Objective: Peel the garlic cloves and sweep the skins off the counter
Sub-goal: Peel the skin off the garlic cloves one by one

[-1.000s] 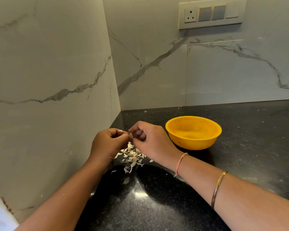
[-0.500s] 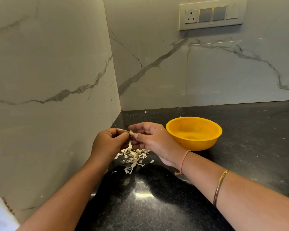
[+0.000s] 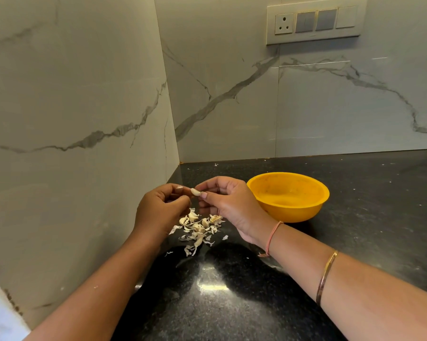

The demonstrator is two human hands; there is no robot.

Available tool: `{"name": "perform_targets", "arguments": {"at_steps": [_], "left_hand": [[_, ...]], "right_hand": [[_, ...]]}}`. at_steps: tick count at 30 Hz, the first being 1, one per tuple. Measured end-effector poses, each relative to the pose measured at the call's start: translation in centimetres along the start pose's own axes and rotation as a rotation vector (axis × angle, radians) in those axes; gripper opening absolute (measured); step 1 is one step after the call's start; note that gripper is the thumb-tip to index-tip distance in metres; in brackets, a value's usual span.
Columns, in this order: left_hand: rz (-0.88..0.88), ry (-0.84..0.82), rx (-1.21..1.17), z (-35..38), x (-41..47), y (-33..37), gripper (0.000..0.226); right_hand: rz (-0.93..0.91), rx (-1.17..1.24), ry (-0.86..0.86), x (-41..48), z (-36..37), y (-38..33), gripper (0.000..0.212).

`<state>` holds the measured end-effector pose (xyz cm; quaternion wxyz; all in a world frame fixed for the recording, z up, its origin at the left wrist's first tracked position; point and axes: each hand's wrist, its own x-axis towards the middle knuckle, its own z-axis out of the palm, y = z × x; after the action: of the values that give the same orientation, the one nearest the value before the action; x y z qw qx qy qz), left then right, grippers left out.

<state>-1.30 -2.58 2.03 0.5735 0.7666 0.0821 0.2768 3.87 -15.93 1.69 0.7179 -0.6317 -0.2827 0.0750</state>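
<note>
Two bare hands are being held above a black speckled stone counter (image 3: 355, 217), close to the corner where two grey-veined marble wall panels (image 3: 72, 94) are meeting. One small pale garlic clove (image 3: 195, 191) is being pinched between the thumb and forefinger of the right hand (image 3: 228, 205), its other fingers being kept curled and slightly apart. The left hand (image 3: 158, 210) is being held just beside the clove, with its thumb and fingertips pressed together at the clove's near end; whether a strip of skin is being gripped there cannot be told. A loose heap of papery cream-coloured garlic skins (image 3: 198, 228) is lying on the counter directly beneath both hands, with a few stray flakes scattered near it. A round yellow plastic bowl (image 3: 288, 196) is standing on the counter to the right of the hands, apart from the heap. A pink thread band (image 3: 272, 236) and a thin gold bangle (image 3: 326, 276) are being worn on the right forearm. A white switch plate (image 3: 315, 20) is being shown high on the rear wall.
</note>
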Motion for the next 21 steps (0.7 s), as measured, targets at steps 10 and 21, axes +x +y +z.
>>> {"name": "perform_targets", "arguments": {"at_steps": [10,21], "left_hand": [[-0.079,-0.036,-0.151,0.4,-0.3,0.3,0.012],[-0.077,-0.077,-0.231,0.4,-0.4,0.5,0.018]], "right_hand": [[-0.209,-0.357,0.094,0.2,0.3,0.8,0.012],[-0.209,-0.387,0.127,0.3,0.3,1.2,0.007]]}}
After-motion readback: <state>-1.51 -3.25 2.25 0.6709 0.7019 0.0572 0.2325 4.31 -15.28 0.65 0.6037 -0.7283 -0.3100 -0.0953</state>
